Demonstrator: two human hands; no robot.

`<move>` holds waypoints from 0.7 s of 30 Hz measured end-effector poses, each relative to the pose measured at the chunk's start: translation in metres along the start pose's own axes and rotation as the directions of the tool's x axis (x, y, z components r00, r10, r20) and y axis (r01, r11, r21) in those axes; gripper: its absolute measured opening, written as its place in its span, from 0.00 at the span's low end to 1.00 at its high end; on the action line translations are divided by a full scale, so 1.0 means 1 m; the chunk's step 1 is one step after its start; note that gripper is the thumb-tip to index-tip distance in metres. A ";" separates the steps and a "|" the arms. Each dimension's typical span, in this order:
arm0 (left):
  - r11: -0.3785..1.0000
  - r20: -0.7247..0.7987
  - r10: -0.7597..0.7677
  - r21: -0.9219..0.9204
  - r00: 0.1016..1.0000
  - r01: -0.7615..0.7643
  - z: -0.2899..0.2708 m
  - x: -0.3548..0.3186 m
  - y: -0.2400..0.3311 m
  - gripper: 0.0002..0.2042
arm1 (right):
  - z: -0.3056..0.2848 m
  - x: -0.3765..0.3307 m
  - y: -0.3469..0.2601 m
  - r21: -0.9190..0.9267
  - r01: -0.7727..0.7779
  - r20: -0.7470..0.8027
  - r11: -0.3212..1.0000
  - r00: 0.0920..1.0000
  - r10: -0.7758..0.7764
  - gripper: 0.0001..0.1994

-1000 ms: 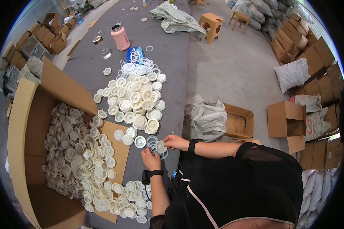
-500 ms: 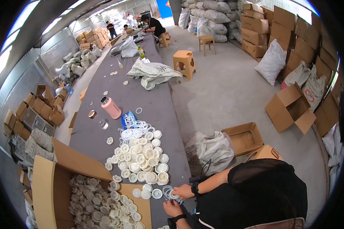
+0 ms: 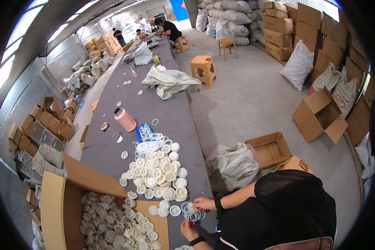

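My right hand [image 3: 204, 204] is over a small pile of clear plastic rings [image 3: 192, 216], its fingertips pinched together on a ring at the upper edge of the pile. Below it my left hand [image 3: 189, 229] is curled, fingers closed; what lies in them, if anything, is hidden. Just left of the rings sit a few loose round white caps [image 3: 164, 204]. Farther off stands a big heap of white plastic caps [image 3: 158, 171], with more whitish rings [image 3: 152, 144] behind it.
At left, an open cardboard box [image 3: 54, 208] holds many whitish caps. A pink bottle [image 3: 125, 120], a blue packet [image 3: 144, 132] and a pale sack [image 3: 171, 81] lie along the grey-covered table [image 3: 108, 146]. An open carton [image 3: 271, 150] is on the floor to the right.
My right hand has moved up slightly, from a white cap to the rings. My left hand has come away from it, slightly lower. The whole view has shifted a little.
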State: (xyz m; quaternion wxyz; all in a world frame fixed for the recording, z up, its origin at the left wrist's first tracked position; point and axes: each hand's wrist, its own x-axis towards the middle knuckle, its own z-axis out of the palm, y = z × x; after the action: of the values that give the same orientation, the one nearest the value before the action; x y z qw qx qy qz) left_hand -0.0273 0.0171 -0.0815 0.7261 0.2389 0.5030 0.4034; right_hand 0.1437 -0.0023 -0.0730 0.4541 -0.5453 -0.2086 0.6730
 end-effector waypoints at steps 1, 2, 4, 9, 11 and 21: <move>1.000 -0.006 0.003 -0.004 1.000 -0.003 0.000 -0.003 0.004 0.04 | 0.004 -0.003 -0.001 0.044 -0.023 0.024 0.999 0.999 0.022 0.10; 0.979 0.058 0.003 -0.202 0.998 0.009 0.000 -0.006 0.006 0.04 | 0.008 -0.006 -0.002 0.089 -0.049 0.047 0.995 0.998 0.045 0.10; 0.862 0.194 -0.032 -0.492 0.981 0.125 0.006 -0.007 0.018 0.04 | 0.013 -0.011 -0.004 0.112 -0.054 0.094 0.992 0.995 0.043 0.10; 0.951 0.054 0.185 -0.262 0.981 -0.165 0.042 -0.032 0.038 0.04 | 0.030 -0.024 -0.027 0.234 -0.002 0.275 0.972 0.959 -0.065 0.08; 0.953 0.064 0.193 -0.250 0.979 -0.172 0.042 -0.030 0.039 0.04 | 0.032 -0.025 -0.035 0.306 0.048 0.300 0.951 0.943 -0.144 0.08; 0.870 -0.064 0.223 -0.436 0.973 -0.228 0.062 -0.048 0.047 0.04 | 0.039 -0.041 -0.054 0.418 -0.017 0.336 0.908 0.932 -0.137 0.06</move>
State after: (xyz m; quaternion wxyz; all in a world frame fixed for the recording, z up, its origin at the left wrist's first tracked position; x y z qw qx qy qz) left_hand 0.0059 0.0078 0.0030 0.7065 0.1230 0.3714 0.5898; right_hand 0.1277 -0.0012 0.0038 0.5344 -0.2980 -0.1575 0.7751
